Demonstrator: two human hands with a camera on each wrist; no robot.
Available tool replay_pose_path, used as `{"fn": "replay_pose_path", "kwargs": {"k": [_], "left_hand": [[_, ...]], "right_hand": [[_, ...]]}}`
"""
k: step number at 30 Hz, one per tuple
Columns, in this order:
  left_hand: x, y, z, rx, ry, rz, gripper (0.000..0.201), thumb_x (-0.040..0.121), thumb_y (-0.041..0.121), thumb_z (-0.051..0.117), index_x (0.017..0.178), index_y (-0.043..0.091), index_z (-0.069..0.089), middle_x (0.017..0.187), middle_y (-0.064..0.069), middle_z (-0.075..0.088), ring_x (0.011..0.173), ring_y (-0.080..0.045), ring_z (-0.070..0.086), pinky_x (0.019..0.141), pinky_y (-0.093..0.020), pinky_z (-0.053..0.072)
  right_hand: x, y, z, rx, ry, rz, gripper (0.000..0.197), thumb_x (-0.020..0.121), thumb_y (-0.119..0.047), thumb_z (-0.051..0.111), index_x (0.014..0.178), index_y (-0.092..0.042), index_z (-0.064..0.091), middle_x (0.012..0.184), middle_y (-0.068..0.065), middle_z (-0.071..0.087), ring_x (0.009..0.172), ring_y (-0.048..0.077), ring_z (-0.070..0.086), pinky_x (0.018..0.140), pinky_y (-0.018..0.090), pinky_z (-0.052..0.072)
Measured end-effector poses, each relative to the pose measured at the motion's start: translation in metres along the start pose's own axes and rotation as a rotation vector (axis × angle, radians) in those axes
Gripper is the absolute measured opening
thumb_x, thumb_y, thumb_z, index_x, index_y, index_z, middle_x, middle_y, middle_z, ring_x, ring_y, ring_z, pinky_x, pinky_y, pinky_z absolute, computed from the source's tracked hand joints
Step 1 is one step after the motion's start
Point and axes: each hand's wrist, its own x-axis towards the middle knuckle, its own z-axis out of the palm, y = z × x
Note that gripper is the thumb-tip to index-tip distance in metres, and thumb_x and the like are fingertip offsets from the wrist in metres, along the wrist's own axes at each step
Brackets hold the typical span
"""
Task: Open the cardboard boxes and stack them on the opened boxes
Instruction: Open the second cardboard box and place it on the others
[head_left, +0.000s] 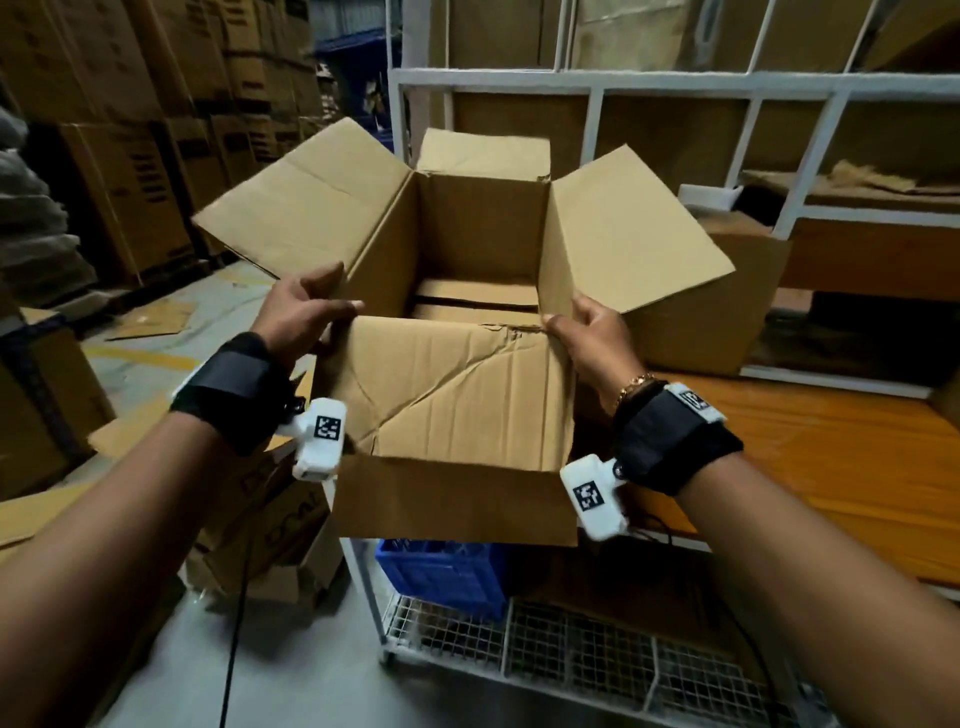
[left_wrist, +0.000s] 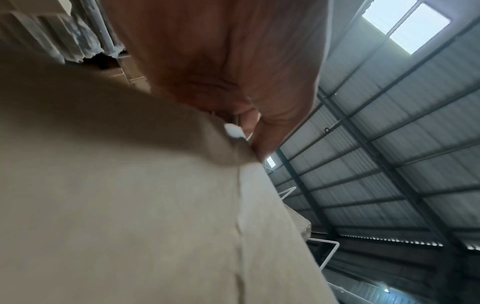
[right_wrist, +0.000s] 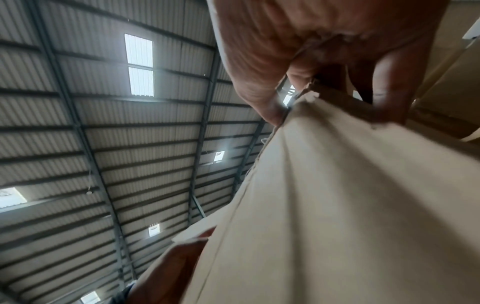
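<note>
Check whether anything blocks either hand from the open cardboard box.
Nothing does: the left hand and the right hand already grip the near corners of the open cardboard box, beside its creased near flap.

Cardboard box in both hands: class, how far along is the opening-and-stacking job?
Done: the cardboard box stands open, all four flaps up. In hand: left hand and right hand grip its near corners. Left: setting it on the opened box behind.

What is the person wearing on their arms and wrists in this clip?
Bare forearms, no sleeves. Each wrist carries a wide black fabric strap holding a white plastic camera unit with a black-and-white square marker: left wrist strap, right wrist strap. A gold-coloured bracelet sits above the right strap.
</note>
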Motion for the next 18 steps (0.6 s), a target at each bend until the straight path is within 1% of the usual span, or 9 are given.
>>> {"fn": "replay_pose_path", "kwargs": {"k": [2, 4, 6, 10, 14, 16, 18], "left_hand": [[-0.007, -0.004, -0.002, 0.007, -0.005, 0.009, 0.065, 0.085, 0.012, 0.073, 0.144, 0.022, 0.047, 0.143, 0.008, 0.051, 0.112, -0.011, 0.053, 0.065, -0.028, 0.048], [-0.013, -0.007, 0.000, -0.017, -0.001, -0.008, 0.066, 0.085, 0.011, 0.072, 0.145, 0.021, 0.046, 0.144, 0.008, 0.050, 0.114, -0.011, 0.052, 0.070, -0.029, 0.047], [-0.019, -0.006, 0.004, -0.022, 0.020, -0.003, 0.066, 0.086, 0.009, 0.071, 0.146, 0.019, 0.045, 0.144, 0.008, 0.049, 0.119, -0.012, 0.051, 0.071, -0.029, 0.047], [-0.018, 0.007, 0.005, -0.013, 0.013, 0.012, 0.068, 0.084, 0.012, 0.073, 0.146, 0.018, 0.045, 0.142, 0.010, 0.049, 0.121, -0.013, 0.052, 0.064, -0.026, 0.047], [-0.013, 0.008, 0.007, 0.019, -0.001, -0.006, 0.069, 0.083, 0.014, 0.075, 0.145, 0.020, 0.045, 0.144, 0.007, 0.051, 0.118, -0.014, 0.055, 0.063, -0.028, 0.048], [-0.014, 0.004, 0.010, 0.033, 0.003, 0.004, 0.069, 0.083, 0.013, 0.075, 0.145, 0.020, 0.046, 0.144, 0.006, 0.051, 0.118, -0.014, 0.056, 0.061, -0.027, 0.049], [-0.013, 0.006, 0.010, 0.036, 0.005, 0.029, 0.068, 0.083, 0.011, 0.074, 0.145, 0.019, 0.046, 0.144, 0.005, 0.050, 0.115, -0.011, 0.057, 0.057, -0.026, 0.051]], "right_hand": [[-0.002, 0.006, -0.002, -0.039, -0.017, -0.010, 0.074, 0.087, -0.039, 0.068, 0.150, -0.015, 0.038, 0.154, 0.004, 0.041, 0.136, 0.018, 0.044, 0.113, 0.035, 0.038], [-0.002, 0.008, -0.003, -0.087, -0.027, -0.019, 0.075, 0.087, -0.042, 0.068, 0.150, -0.016, 0.038, 0.153, 0.005, 0.043, 0.136, 0.019, 0.045, 0.111, 0.033, 0.039], [-0.003, 0.008, -0.004, -0.113, -0.014, -0.032, 0.073, 0.086, -0.042, 0.068, 0.149, -0.017, 0.040, 0.151, 0.005, 0.045, 0.136, 0.019, 0.046, 0.111, 0.033, 0.039], [0.002, 0.005, -0.012, -0.107, 0.024, -0.036, 0.071, 0.084, -0.040, 0.069, 0.146, -0.014, 0.046, 0.150, 0.005, 0.047, 0.135, 0.018, 0.047, 0.112, 0.033, 0.038], [0.008, 0.002, -0.014, -0.146, 0.012, -0.019, 0.069, 0.082, -0.039, 0.069, 0.144, -0.016, 0.048, 0.149, 0.002, 0.048, 0.134, 0.019, 0.047, 0.112, 0.038, 0.040], [0.006, 0.003, -0.014, -0.148, 0.002, -0.026, 0.074, 0.078, -0.042, 0.069, 0.144, -0.016, 0.049, 0.148, 0.002, 0.050, 0.134, 0.020, 0.048, 0.112, 0.039, 0.040], [0.007, 0.001, -0.016, -0.099, -0.002, -0.020, 0.085, 0.070, -0.049, 0.070, 0.145, -0.016, 0.047, 0.149, 0.001, 0.049, 0.132, 0.018, 0.050, 0.110, 0.041, 0.042]]}}
